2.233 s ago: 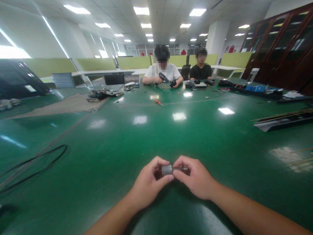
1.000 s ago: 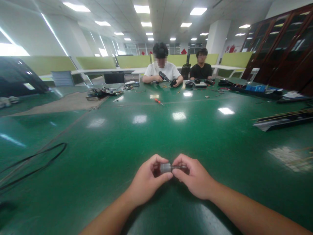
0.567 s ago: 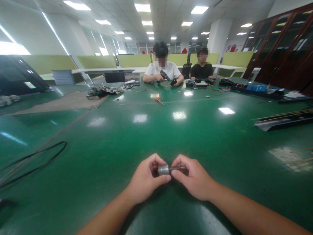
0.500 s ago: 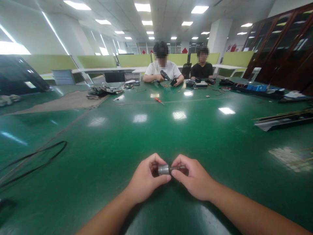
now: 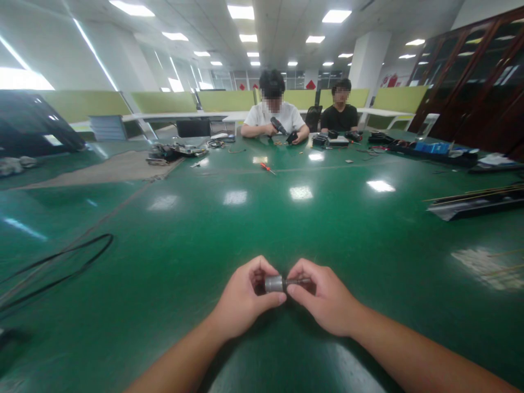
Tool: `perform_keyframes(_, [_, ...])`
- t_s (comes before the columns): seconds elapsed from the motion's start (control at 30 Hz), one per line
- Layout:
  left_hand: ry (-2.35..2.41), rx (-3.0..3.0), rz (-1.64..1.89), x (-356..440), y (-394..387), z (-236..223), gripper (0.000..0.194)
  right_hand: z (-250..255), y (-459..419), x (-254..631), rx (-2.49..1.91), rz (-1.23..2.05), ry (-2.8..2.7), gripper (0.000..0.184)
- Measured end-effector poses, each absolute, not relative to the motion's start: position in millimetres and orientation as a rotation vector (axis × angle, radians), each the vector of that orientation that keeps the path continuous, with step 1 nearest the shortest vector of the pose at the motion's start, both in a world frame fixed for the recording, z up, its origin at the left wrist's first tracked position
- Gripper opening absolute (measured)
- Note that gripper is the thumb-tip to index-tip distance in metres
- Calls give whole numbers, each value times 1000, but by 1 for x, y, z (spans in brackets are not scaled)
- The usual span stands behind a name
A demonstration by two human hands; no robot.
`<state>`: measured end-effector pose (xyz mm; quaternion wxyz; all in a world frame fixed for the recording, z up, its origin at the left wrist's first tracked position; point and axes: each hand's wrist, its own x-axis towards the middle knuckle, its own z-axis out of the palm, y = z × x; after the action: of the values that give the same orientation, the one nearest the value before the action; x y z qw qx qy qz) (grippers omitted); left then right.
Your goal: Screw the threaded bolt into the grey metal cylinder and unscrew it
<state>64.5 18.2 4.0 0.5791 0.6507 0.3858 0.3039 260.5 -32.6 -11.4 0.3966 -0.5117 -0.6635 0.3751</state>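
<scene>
Low in the middle of the view, both of my hands are closed on one small piece, a silvery metal cylinder point(image 5: 273, 283) with a thin dark shaft point(image 5: 301, 281) sticking out to the right. The thumb and curled fingers of my left hand point(image 5: 242, 299) grip the cylinder, hiding its left end. On the other side, my right hand point(image 5: 327, 297) pinches the shaft near where it joins the cylinder. My fingertips almost meet, and the piece lies level just over the green table point(image 5: 196, 229). I cannot tell exactly what kind of part it is.
A screwdriver point(image 5: 267, 168) with an orange-red handle lies farther off. Across the table sit a person in white point(image 5: 272, 120) holding a power drill and a person in black point(image 5: 339, 117). A black cable point(image 5: 94, 256) loops at left; a long metal channel point(image 5: 475, 202) lies at right.
The camera view has shifted very slightly. My hands hold the metal piece in the same position.
</scene>
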Motion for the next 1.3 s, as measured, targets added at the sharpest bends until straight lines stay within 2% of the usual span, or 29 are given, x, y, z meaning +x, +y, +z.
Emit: perform_keyframes(1.3, [870,1497,712,61,22,-3,38,-13,-32,261,-1293,959,-1676,3])
